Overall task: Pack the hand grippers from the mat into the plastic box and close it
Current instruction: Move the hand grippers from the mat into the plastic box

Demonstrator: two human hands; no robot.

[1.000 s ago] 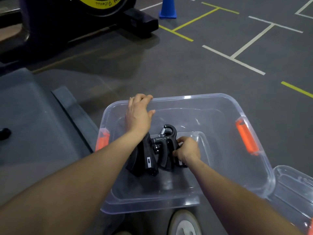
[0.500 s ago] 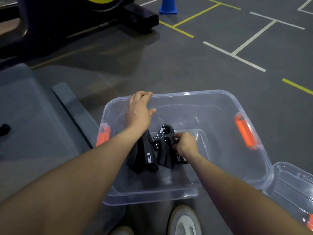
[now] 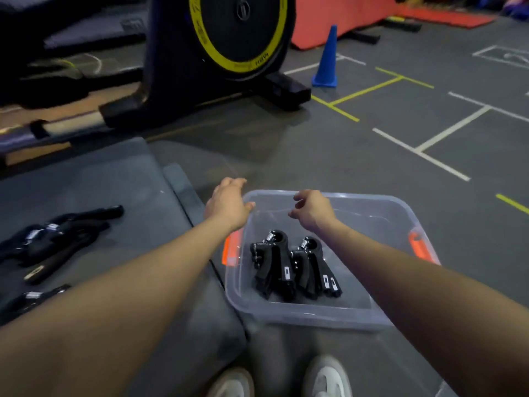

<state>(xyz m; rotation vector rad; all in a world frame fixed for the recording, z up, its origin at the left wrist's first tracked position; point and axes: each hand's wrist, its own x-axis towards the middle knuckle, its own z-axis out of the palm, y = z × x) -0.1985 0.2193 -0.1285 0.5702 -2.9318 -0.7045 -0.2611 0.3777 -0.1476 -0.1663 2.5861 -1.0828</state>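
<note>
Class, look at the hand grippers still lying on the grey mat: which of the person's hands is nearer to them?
Left. The left hand hovers at the plastic box's left rim, beside the mat. The right hand hangs over the box, farther from the grippers on the mat.

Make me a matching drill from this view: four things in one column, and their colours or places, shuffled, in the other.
Things:
1. cone
2. box latches
3. packed grippers
4. loose grippers

Descriptions:
A. on the mat
B. blue
C. inside the plastic box
D. orange

Pairs: 1-B, 2-D, 3-C, 4-A
</note>
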